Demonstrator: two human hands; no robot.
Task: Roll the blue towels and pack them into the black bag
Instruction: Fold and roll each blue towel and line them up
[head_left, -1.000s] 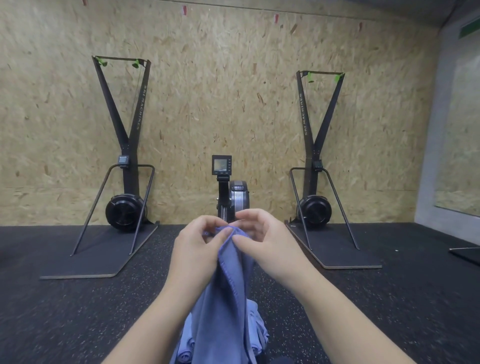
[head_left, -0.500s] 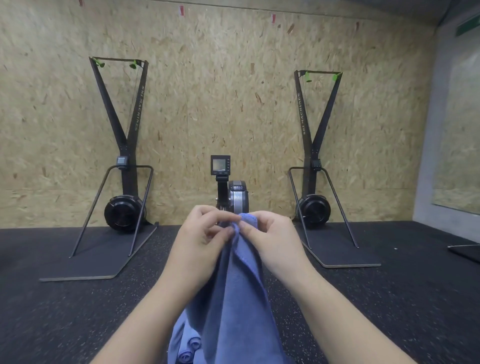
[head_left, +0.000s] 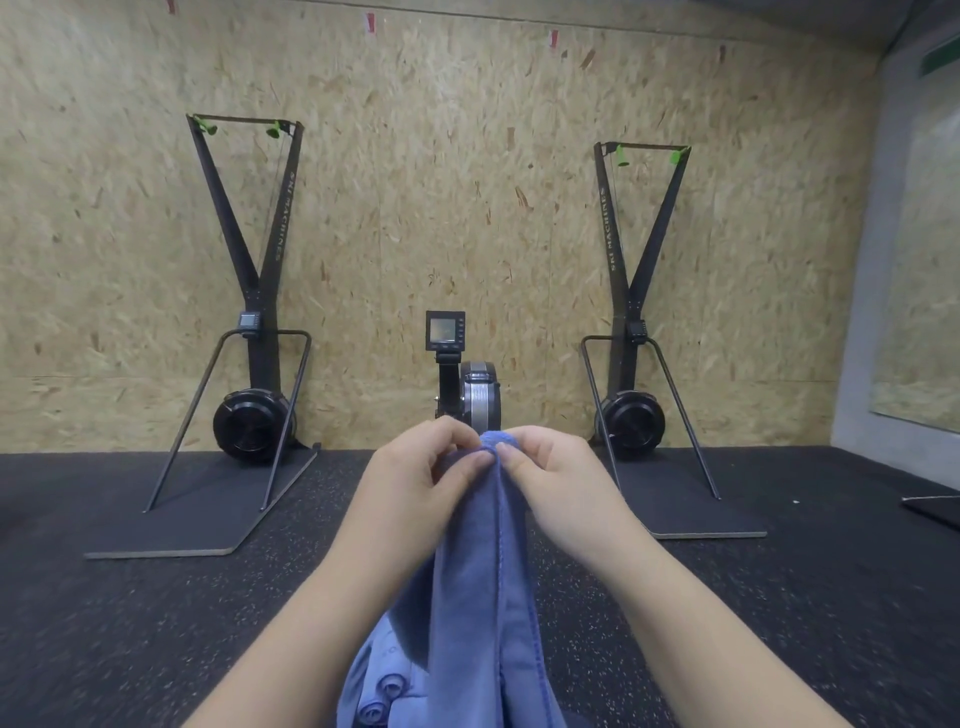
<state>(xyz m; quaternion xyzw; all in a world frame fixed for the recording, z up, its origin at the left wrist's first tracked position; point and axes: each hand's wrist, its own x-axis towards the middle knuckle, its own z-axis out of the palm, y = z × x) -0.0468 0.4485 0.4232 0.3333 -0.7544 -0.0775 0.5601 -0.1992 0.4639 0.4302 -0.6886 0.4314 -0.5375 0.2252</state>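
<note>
A blue towel (head_left: 483, 582) was held up in front of the person, its top edge bunched between the two hands and the rest hanging straight down towards the bottom of the view. The top was pinched by the left hand (head_left: 415, 483), thumb and fingertips closed on the cloth, and was gripped in the same way by the right hand (head_left: 558, 486) from the other side, so that the two hands nearly met at the fold. Lower down, to the left of the hanging cloth, a heap of lighter blue towels (head_left: 382, 686) was seen, two of them rolled. What the heap lay on could not be told. The black bag could not be made out.

Beyond the hands a dark speckled floor (head_left: 156, 623) was spread. A rowing machine's monitor and flywheel (head_left: 462, 374) were placed straight ahead, and a tall ski machine on a flat base was stood at each side, left (head_left: 249, 332) and right (head_left: 634, 332), against a chipboard wall (head_left: 441, 182).
</note>
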